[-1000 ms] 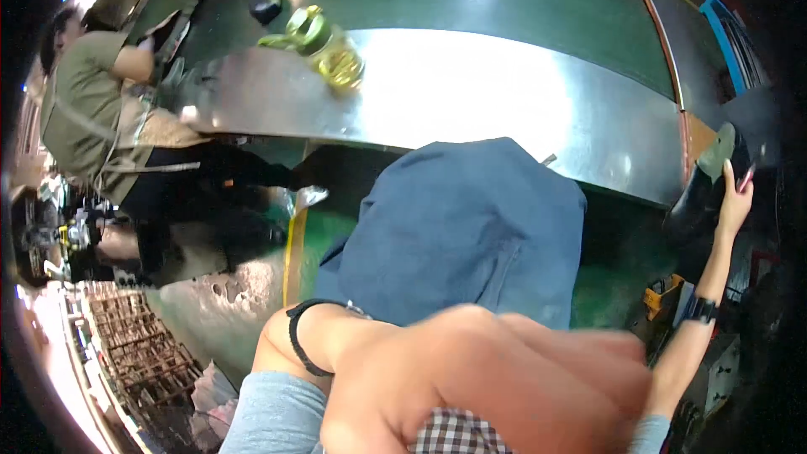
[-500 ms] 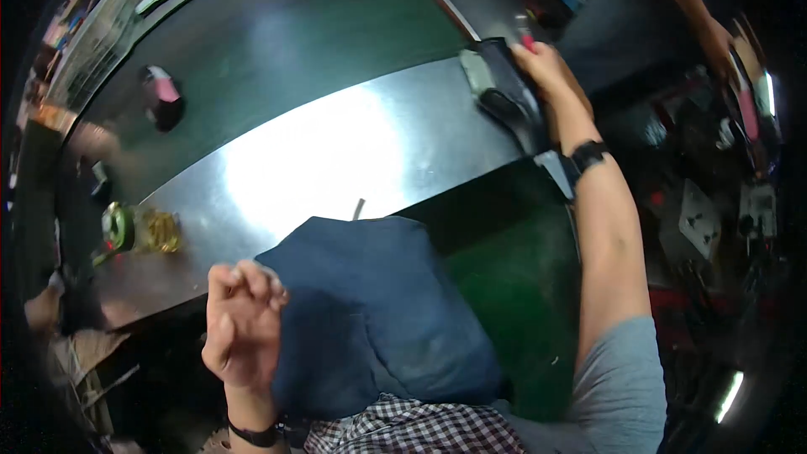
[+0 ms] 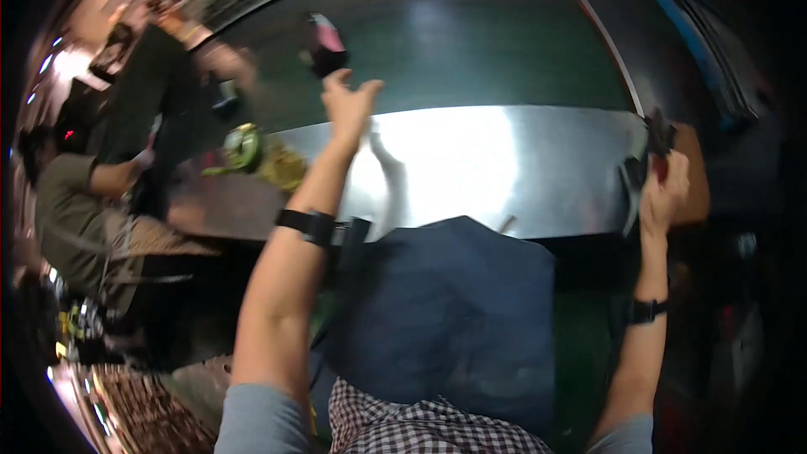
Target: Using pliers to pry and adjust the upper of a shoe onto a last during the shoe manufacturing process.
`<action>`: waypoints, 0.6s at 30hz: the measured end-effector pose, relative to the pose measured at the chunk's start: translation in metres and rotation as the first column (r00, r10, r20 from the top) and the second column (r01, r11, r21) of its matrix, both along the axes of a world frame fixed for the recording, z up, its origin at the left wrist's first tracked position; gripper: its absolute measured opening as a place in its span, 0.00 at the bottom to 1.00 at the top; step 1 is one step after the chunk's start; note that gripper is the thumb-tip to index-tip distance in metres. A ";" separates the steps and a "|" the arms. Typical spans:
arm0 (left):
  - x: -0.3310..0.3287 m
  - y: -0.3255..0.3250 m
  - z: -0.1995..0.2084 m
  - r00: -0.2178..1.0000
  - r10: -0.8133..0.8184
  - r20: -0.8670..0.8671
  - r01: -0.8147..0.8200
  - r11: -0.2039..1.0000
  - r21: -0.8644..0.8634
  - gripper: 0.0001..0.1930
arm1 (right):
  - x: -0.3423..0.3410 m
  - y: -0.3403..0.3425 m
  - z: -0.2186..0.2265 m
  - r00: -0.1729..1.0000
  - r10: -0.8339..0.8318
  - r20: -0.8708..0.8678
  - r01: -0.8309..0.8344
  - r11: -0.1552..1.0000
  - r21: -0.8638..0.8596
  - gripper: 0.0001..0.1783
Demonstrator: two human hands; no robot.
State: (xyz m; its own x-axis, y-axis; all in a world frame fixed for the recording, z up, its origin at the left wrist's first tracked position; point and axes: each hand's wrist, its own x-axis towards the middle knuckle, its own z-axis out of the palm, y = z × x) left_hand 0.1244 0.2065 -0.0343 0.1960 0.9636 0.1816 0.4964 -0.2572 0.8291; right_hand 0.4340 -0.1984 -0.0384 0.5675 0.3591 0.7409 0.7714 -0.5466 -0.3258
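smooth bare metal forms the near strip of the table, with a bright glare between the two hands; a flat, dark green surface spreads beyond it. on the left hand the fingers are parted, thumb well away from the forefinger, gripping nothing. just beyond their tips lies a small black-and-pink thing, rounded and blurred; whether they touch it i cannot tell. on the right hand the fingers are closed around the red handle of a tool, its dark head pointing away past them. just left of those fingers is a thin dark shape, too blurred to name; to their right is a flat brown panel. nearer than the left fingers and to their left, a see-through yellowish bottle with a round green lid lies beside the forearm. closer in than both hands is dark blue cloth, softly creased, above black-and-white checked fabric. far left of the left fingers stands a person in olive.
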 end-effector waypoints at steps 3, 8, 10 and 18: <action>-0.002 0.042 -0.023 0.987 0.042 -0.153 -0.006 0.973 0.230 0.40 | 0.015 -0.011 0.003 1.000 0.012 -0.013 -0.012 0.999 -0.042 0.08; 0.010 0.131 -0.043 0.916 0.315 -0.250 -0.333 0.942 -0.032 0.55 | 0.018 -0.034 0.015 0.959 -0.270 -0.082 0.233 0.923 -0.306 0.26; 0.017 0.164 -0.043 0.866 0.393 -0.310 -0.430 0.901 -0.059 0.61 | 0.016 -0.040 0.026 0.935 -0.333 -0.120 0.262 0.878 -0.401 0.37; 0.029 0.194 -0.023 0.842 0.461 -0.281 -0.501 0.860 -0.092 0.71 | 0.058 -0.063 0.018 0.894 -0.333 -0.298 0.167 0.867 -0.470 0.49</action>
State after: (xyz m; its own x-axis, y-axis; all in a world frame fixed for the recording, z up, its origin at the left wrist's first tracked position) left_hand 0.1537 0.4001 -0.0576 -0.2821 0.9589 0.0295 0.7120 0.1886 0.6764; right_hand 0.4923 -0.2611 -0.0204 0.8750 0.3965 0.2779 0.4635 -0.8518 -0.2442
